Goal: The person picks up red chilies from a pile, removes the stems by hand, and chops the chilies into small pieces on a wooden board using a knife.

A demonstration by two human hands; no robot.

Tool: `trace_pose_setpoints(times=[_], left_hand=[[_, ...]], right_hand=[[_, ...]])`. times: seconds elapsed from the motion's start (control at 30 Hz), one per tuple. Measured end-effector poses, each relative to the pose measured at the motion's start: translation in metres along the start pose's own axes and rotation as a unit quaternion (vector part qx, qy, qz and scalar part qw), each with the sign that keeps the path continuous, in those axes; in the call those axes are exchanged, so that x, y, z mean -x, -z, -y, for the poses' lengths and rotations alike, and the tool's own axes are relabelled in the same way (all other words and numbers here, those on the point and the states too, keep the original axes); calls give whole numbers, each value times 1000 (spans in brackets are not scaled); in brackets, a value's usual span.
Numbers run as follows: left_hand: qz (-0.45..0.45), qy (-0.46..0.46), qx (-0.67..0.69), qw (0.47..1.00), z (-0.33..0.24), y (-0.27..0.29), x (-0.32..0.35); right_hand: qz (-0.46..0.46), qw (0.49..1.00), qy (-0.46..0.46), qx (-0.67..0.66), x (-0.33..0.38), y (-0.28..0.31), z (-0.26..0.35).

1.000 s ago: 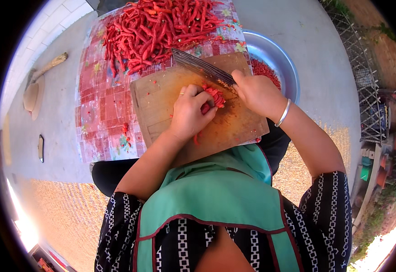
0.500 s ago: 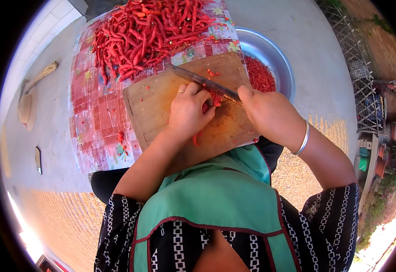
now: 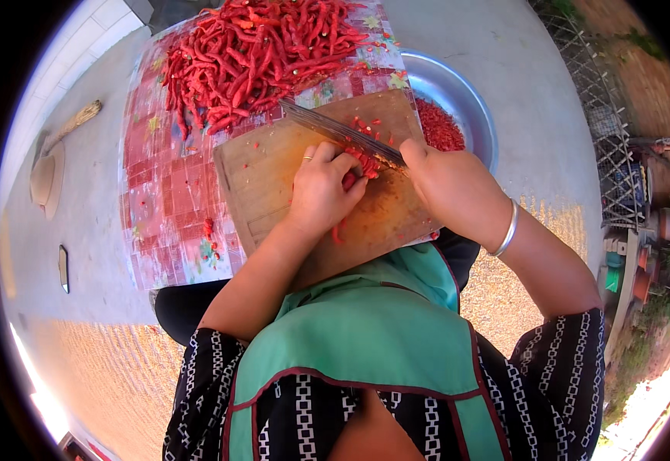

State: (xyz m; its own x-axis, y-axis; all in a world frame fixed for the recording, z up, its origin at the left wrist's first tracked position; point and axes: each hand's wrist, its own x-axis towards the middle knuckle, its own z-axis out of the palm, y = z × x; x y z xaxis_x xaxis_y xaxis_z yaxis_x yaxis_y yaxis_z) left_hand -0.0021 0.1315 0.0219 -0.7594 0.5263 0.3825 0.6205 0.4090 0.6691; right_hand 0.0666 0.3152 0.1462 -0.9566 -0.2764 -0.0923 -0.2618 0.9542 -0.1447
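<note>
My right hand [image 3: 450,180] is closed round the handle of a dark-bladed kitchen knife [image 3: 335,131], its blade reaching up and left across the wooden cutting board [image 3: 254,196]. Under and beside the blade lie chopped bits of red chili [image 3: 364,160]. My left hand [image 3: 324,188], fingers curled, presses red chili peppers [image 3: 338,232] onto the board just left of the blade; their tails stick out below the palm. Most of the held peppers are hidden by the fingers.
A big heap of red chilies [image 3: 250,61] covers the far part of the table with its checked cloth [image 3: 170,203]. Right of the board stands a metal basin [image 3: 477,115] partly filled with chopped chili [image 3: 438,127]. A straw broom [image 3: 77,119] and a hat [image 3: 45,180] lie on the floor at left.
More chopped chili bits lie scattered near the blade. Both hands keep nearly the same place, the knife still in the right; the whole view has shifted slightly.
</note>
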Motion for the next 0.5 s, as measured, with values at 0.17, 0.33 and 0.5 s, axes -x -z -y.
trace_pose_setpoints(times=[0.17,0.33,0.5], left_hand=[[-7,-4,21,1000,-1,-1,-1],[2,-7,35,999,-4,5,0],[-24,-16,34,999,0,-1,3]], right_hand=[[43,999,-20,4,8,2,2],[-62,997,-2,-45,-30,-51,2],[-7,997,-46,-68,-32,-57,0]])
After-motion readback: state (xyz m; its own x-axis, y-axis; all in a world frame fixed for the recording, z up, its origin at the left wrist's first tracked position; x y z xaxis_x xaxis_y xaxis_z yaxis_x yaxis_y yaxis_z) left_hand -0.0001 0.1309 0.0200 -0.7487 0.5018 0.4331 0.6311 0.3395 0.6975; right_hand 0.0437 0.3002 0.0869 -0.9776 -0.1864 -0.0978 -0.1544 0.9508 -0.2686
